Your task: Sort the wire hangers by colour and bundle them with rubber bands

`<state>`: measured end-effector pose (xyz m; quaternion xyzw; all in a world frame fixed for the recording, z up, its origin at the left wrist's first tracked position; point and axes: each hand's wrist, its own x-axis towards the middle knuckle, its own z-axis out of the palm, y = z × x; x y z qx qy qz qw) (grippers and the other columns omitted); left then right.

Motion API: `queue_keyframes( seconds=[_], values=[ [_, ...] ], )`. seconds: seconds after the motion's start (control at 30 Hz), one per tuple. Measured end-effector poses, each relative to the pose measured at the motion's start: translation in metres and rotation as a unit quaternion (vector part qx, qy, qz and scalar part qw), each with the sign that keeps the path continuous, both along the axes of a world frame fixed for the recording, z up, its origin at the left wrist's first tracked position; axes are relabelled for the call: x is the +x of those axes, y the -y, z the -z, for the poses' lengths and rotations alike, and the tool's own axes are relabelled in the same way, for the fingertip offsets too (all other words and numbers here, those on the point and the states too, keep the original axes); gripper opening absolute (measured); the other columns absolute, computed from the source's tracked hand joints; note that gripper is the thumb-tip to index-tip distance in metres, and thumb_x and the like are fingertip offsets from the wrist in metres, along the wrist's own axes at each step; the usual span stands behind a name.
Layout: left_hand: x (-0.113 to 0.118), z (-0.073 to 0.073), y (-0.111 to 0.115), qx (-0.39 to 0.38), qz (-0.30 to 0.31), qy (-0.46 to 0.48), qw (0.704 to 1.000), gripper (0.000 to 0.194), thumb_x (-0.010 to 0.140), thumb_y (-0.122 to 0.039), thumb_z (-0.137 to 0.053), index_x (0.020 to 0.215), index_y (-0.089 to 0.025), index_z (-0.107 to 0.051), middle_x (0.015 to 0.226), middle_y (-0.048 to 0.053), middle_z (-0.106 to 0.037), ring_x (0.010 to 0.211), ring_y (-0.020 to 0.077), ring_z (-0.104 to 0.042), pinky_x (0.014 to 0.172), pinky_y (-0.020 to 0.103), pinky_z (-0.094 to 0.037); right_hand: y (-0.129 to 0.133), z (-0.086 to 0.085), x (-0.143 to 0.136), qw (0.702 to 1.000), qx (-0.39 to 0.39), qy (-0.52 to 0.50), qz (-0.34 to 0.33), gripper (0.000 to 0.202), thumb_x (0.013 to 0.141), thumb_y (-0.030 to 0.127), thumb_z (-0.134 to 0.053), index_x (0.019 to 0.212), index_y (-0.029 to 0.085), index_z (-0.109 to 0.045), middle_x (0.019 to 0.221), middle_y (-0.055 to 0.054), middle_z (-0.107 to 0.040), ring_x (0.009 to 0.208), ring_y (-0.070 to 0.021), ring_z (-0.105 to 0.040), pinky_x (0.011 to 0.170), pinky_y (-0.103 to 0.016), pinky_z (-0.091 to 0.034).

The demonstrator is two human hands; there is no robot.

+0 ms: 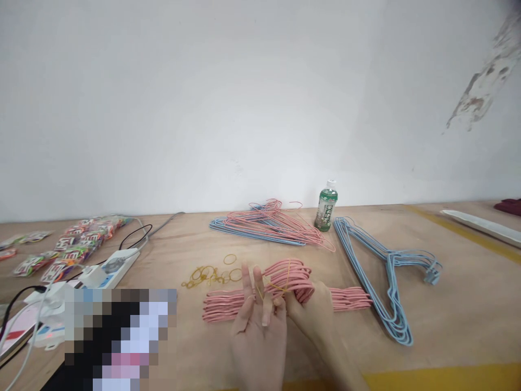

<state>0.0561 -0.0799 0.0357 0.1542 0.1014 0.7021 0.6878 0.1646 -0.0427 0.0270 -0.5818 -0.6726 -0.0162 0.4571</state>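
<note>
A bundle of pink wire hangers lies across the table in front of me, with its hooks gathered and turned upward. My right hand grips the bundle just below the hooks, its fingers partly hidden by the wires. A yellow rubber band crosses the hooks and stretches to the left. On that side my left hand is palm up, the band caught on its bent fingers while two other fingers point upward. Several loose rubber bands lie just beyond the bundle's left part.
Blue hangers stand stacked at the right. A mixed pile of pink and blue hangers lies by the wall, beside a green-labelled bottle. Leftward are a power strip with cables and small colourful packets.
</note>
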Motion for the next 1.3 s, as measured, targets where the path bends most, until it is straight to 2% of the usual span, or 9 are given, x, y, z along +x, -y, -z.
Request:
queue_keyframes(
  seconds=[0.2,0.37,0.53,0.77,1.0,1.3],
  values=[
    [-0.007,-0.002,-0.005,0.024,0.023,0.073,0.997,0.051,0.095,-0.015,-0.03,0.14,-0.038,-0.039,0.141,0.006,-0.05,0.059,0.0037,-0.054,0.075,0.024,-0.049,0.001,-0.003,0.001,1.0,0.011,0.009,0.0,0.031,0.081,0.033,-0.046,0.057,0.018,-0.058,0.047,-0.002,-0.055,0.045,-0.0128,-0.049,0.048,-0.023,-0.023],
    [-0.007,-0.012,-0.003,0.032,0.048,0.08,0.995,0.057,0.093,-0.013,-0.035,0.143,-0.04,-0.031,0.142,0.007,-0.049,0.054,0.0041,-0.047,0.059,0.02,-0.047,0.001,-0.005,0.002,1.0,0.008,0.014,0.001,0.035,0.084,0.033,-0.042,0.057,0.018,-0.058,0.046,-0.001,-0.054,0.042,-0.0112,-0.046,0.047,-0.022,-0.022],
    [-0.004,-0.015,0.001,0.034,0.048,0.078,0.995,0.06,0.093,-0.013,-0.033,0.145,-0.04,-0.026,0.147,0.008,-0.043,0.05,0.0026,-0.044,0.049,0.017,-0.044,0.0,-0.005,0.002,1.0,0.007,0.012,0.004,0.035,0.083,0.033,-0.043,0.053,0.018,-0.053,0.044,0.0,-0.05,0.04,-0.0102,-0.044,0.046,-0.022,-0.022],
    [-0.005,-0.014,0.014,0.076,0.054,0.072,0.993,0.063,0.093,-0.012,-0.029,0.145,-0.044,-0.019,0.154,0.006,-0.029,0.056,0.0042,-0.053,0.042,0.014,-0.046,0.0,-0.004,0.003,1.0,0.004,0.013,0.001,0.03,0.079,0.03,-0.044,0.053,0.018,-0.051,0.046,0.0,-0.052,0.042,-0.0109,-0.046,0.046,-0.023,-0.021],
    [-0.001,-0.012,0.012,0.06,0.038,0.053,0.996,0.063,0.093,-0.012,-0.029,0.144,-0.047,-0.017,0.153,0.005,-0.032,0.058,0.006,-0.056,0.038,0.015,-0.046,0.003,-0.004,0.004,1.0,0.006,0.003,-0.004,0.031,0.08,0.033,-0.044,0.056,0.018,-0.055,0.046,0.0,-0.051,0.043,-0.0118,-0.046,0.047,-0.022,-0.023],
    [0.002,-0.002,0.012,0.091,0.053,0.078,0.991,0.058,0.096,-0.015,-0.024,0.144,-0.047,-0.018,0.151,0.005,-0.035,0.066,0.0078,-0.061,0.04,0.014,-0.049,0.002,-0.003,0.005,1.0,0.002,-0.007,-0.002,0.028,0.077,0.031,-0.045,0.054,0.018,-0.054,0.046,0.001,-0.049,0.042,-0.0104,-0.042,0.047,-0.022,-0.023]
  ],
)
